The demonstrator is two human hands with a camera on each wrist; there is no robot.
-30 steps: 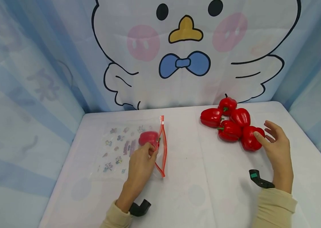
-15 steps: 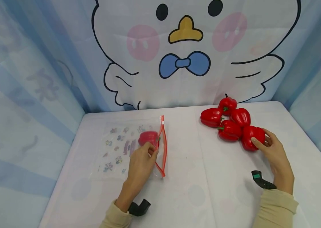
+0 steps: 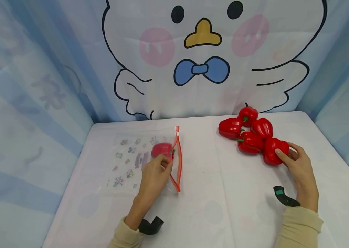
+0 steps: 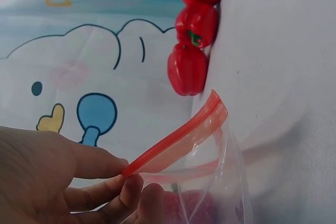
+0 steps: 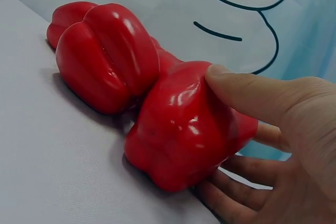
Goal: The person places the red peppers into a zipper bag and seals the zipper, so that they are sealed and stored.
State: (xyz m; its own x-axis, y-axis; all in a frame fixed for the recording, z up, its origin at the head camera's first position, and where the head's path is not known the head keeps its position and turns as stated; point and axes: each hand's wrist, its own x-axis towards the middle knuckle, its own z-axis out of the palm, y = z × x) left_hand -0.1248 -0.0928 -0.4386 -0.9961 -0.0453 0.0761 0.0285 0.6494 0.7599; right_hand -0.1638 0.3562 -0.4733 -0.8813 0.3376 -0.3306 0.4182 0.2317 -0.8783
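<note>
My left hand (image 3: 155, 177) pinches the red zip edge (image 4: 178, 132) of a clear zip-lock bag (image 3: 125, 186), whose mouth gapes to the right. Inside the bag, near the opening, lies one red bell pepper (image 3: 161, 150), seen through the plastic. On the right, my right hand (image 3: 299, 168) grips the nearest red bell pepper (image 3: 272, 152) of a cluster, thumb on its near side and fingers curled round behind it. In the right wrist view that pepper (image 5: 181, 124) rests against its neighbour (image 5: 107, 59).
Several other glossy red bell peppers (image 3: 250, 142) with green stems lie bunched at the back right of the white-covered table (image 3: 202, 213). A printed cloth backdrop (image 3: 199, 98) stands along the back edge, and blue-white curtains (image 3: 22, 144) flank both sides.
My right hand has moved left and closed round the nearest pepper of the cluster. The left hand keeps its pinch on the bag's edge, nearly unmoved.
</note>
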